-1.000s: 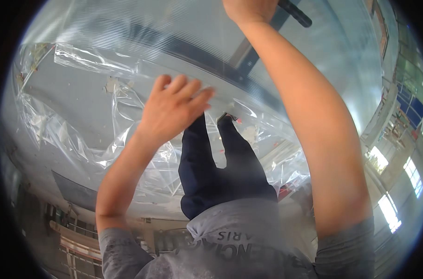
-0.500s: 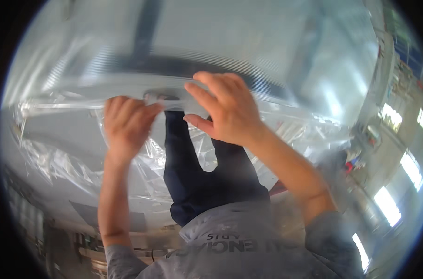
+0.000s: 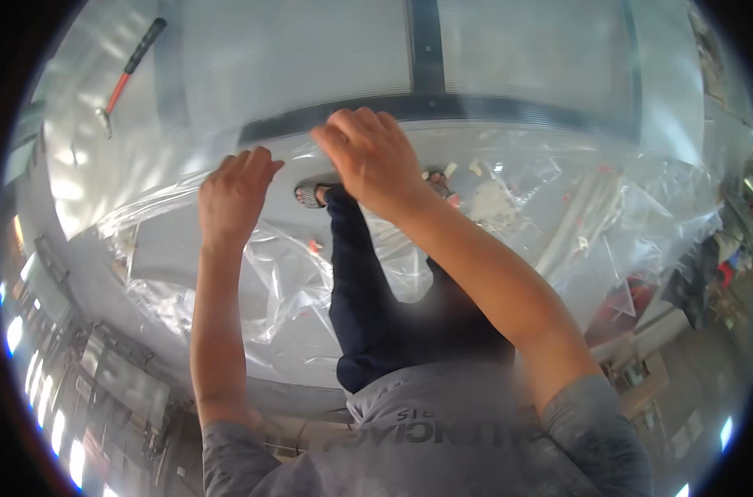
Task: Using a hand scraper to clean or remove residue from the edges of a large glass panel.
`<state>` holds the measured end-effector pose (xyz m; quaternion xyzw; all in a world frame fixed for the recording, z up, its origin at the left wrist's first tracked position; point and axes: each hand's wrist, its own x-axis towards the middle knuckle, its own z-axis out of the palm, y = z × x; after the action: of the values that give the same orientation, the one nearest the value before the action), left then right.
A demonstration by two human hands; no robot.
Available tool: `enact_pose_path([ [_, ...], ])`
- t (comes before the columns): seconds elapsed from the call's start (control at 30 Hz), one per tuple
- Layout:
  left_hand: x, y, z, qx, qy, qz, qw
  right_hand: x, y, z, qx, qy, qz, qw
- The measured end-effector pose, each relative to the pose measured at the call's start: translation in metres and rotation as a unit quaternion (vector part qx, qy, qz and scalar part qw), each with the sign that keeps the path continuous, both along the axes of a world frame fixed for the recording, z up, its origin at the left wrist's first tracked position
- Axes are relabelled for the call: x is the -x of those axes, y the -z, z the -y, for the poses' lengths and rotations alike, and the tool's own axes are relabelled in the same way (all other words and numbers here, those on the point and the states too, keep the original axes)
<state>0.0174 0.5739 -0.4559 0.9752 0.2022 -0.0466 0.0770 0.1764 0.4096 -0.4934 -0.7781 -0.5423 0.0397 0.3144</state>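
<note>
Nearest, the clear plastic sheet (image 3: 310, 282) is seen draped over the pale panel's (image 3: 542, 50) edge, around dark trouser legs. Its upper fold is gripped by the left hand (image 3: 231, 195) with curled fingers, and pinched by the clenched right hand (image 3: 372, 157) just beside. Uneven pulling could probably tear or crease it. Farther off, a hammer (image 3: 130, 70) lies well apart.

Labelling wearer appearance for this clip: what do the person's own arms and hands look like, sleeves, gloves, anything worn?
Both hands are bare: no gloves, rings or watch show on the left hand or the right hand. The forearms are uncovered up past the elbows. Grey sleeves begin on the upper arms and belong to a grey top with dark lettering across the chest. Fingers look unmarked, with no tape or bandage visible.
</note>
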Motion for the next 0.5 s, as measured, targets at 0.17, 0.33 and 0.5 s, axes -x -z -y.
enact_pose_path([
  [0.17,0.017,-0.011,0.007,-0.030,0.027,0.012,0.999,0.004,0.001,0.008,-0.040,0.013,0.037,0.998],
  [0.33,-0.002,-0.025,0.023,-0.054,-0.003,0.074,0.996,0.018,0.004,0.015,0.007,-0.036,0.005,0.999],
  [0.5,-0.029,-0.013,0.045,0.051,0.091,0.138,0.985,0.020,-0.011,0.021,0.003,-0.016,-0.022,1.000],
])
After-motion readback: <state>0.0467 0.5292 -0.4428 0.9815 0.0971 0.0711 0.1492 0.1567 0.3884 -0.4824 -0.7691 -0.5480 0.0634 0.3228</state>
